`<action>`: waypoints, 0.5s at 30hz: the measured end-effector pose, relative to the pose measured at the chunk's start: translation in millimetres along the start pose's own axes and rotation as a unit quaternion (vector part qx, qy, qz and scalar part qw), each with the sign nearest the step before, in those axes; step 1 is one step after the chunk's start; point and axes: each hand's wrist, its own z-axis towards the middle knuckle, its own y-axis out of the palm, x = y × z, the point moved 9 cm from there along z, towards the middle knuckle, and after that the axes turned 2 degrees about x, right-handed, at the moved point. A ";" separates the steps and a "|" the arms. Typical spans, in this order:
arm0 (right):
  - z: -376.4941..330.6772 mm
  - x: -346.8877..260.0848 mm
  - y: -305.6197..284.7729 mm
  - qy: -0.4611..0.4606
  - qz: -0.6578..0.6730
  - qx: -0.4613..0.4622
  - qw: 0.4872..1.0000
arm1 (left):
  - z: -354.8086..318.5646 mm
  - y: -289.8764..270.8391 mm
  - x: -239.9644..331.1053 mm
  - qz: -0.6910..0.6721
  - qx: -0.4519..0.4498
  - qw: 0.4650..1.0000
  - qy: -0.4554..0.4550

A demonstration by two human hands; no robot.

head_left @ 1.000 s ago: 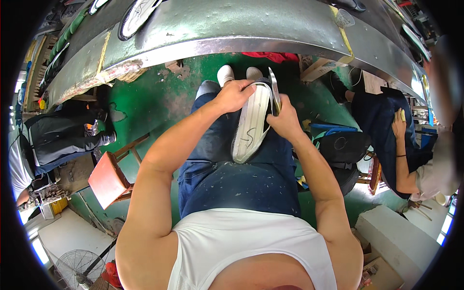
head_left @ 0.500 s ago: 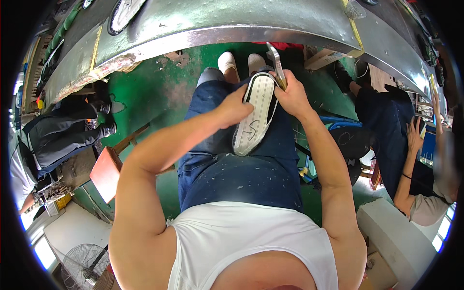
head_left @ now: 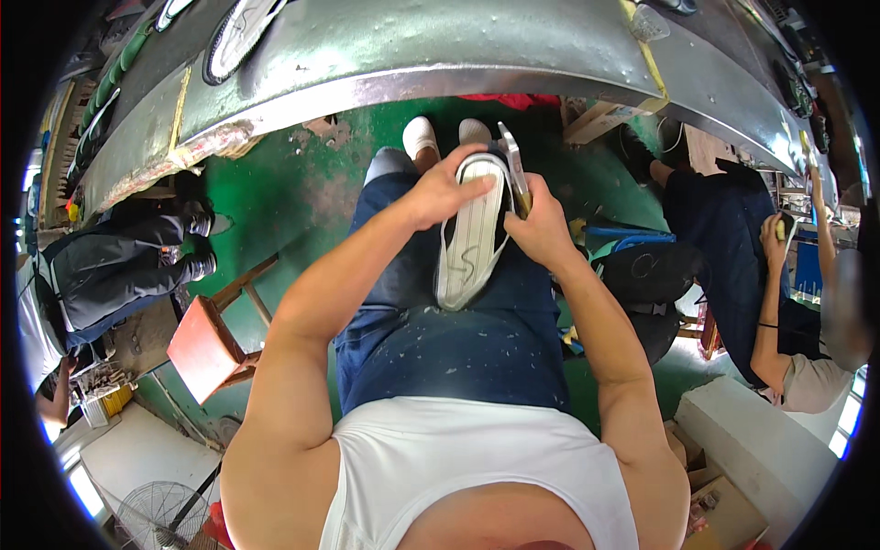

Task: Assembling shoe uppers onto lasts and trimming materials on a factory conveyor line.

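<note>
At far left a co-worker in dark clothes [head_left: 110, 266] sits beside a small red wooden stool [head_left: 206, 344] on the green floor [head_left: 293, 202]. The left hand [head_left: 440, 188] lies flat across the white shoe [head_left: 469, 234], fingers spread over its ribbed sole, pressing it onto the lap in blue jeans [head_left: 458, 339]. The right hand [head_left: 541, 229] is closed around a flat metal blade tool [head_left: 513, 165], held against the shoe's right edge. Farther right, another seated person [head_left: 779, 302] works beneath the grey metal workbench [head_left: 412, 46].
</note>
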 end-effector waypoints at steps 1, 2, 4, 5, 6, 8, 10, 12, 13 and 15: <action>-1.4 -12.9 -5.6 -0.038 -0.014 0.002 0.999 | -9.3 2.9 6.0 0.046 0.014 0.999 0.025; 3.7 -36.1 -12.6 -0.123 0.014 0.016 0.992 | -15.4 7.9 14.0 0.017 0.006 0.998 0.059; 8.7 -76.7 -23.2 -0.224 -0.066 -0.008 0.972 | -29.5 11.5 28.2 0.029 0.006 0.995 0.094; 8.9 -93.8 -23.5 -0.250 -0.095 -0.033 0.963 | -38.1 12.6 39.1 0.041 0.005 0.991 0.127; 12.1 -104.8 -26.6 -0.254 -0.094 -0.033 0.962 | -47.0 6.9 47.2 0.030 0.014 0.994 0.107; 19.0 -109.5 -17.4 -0.192 -0.027 -0.110 0.975 | -64.3 -3.9 49.5 0.073 0.040 0.986 0.142; 17.1 -111.6 -24.9 -0.183 0.022 -0.115 0.976 | -83.3 -16.2 47.5 0.130 0.079 0.979 0.135; 0.7 -98.6 -24.9 -0.099 0.141 -0.131 0.976 | -97.9 -22.2 46.5 0.084 0.093 0.982 0.143; -18.4 -89.1 -19.1 -0.028 0.134 -0.156 0.978 | -103.0 -27.6 45.6 0.036 0.101 0.983 0.150; -58.4 -59.8 -0.1 0.021 0.137 -0.206 0.969 | -107.6 -32.8 40.1 0.034 0.105 0.981 0.157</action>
